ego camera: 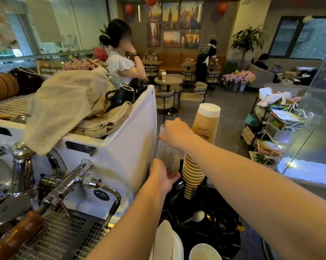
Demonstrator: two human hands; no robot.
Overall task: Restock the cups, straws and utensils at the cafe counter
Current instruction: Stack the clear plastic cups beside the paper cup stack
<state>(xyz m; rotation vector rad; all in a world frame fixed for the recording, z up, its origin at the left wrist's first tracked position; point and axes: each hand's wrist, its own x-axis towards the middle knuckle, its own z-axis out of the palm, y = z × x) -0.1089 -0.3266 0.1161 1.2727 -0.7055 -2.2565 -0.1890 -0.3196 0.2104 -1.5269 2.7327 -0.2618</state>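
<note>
- White paper cups (203,252) sit nearest, at the bottom edge.
- Left hand (163,177) cups the base of a clear plastic cup stack (168,158).
- Right hand (175,133) grips the stack's top.
- Upside-down tan paper cup stack (199,152) stands just right, beside the espresso machine (121,152).

— How many cup stacks (199,147)?
— One paper, one clear (168,158).
— Hands?
— Two: left (163,177), right (175,134).
— Black mugs (123,95)?
— Two on the machine (128,147).
</note>
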